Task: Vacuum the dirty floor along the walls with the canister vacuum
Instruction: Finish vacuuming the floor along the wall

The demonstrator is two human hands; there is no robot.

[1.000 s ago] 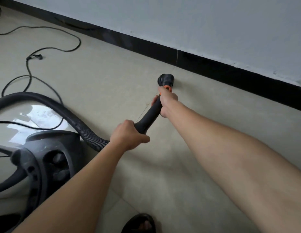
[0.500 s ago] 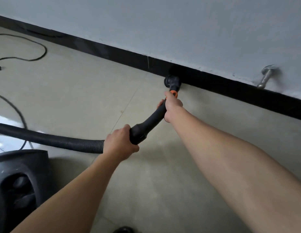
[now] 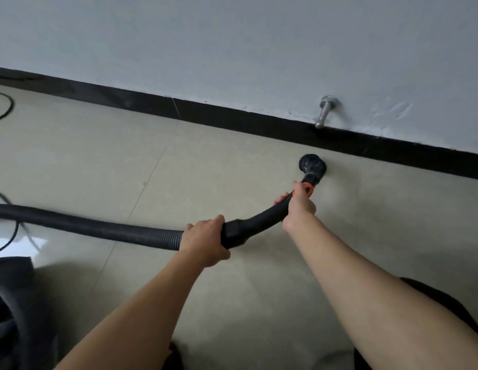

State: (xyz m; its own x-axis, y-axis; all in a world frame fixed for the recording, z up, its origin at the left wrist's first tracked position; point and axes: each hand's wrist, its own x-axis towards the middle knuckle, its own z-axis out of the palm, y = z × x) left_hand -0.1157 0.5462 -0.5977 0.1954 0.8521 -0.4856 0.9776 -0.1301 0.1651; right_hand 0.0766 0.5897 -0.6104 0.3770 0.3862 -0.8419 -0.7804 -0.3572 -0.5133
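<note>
My left hand (image 3: 205, 241) grips the black vacuum handle where the ribbed hose (image 3: 99, 231) joins it. My right hand (image 3: 299, 206) grips the curved handle (image 3: 259, 220) further forward, just behind its orange collar (image 3: 308, 188). The round black brush nozzle (image 3: 312, 164) rests on the beige tiled floor (image 3: 232, 161), a short way in front of the black skirting board (image 3: 259, 121). The dark canister body (image 3: 11, 316) shows at the lower left edge, partly cut off.
A metal door stop (image 3: 324, 112) sticks out of the white wall (image 3: 232, 44) just above the skirting, right of the nozzle. A black power cable (image 3: 5, 110) loops on the floor at the far left. A dark shoe (image 3: 176, 356) shows at the bottom edge.
The nozzle has slid right along the skirting toward the door stop and sits slightly off it. Both hands moved right with the handle. The view shifted right, so less of the canister shows.
</note>
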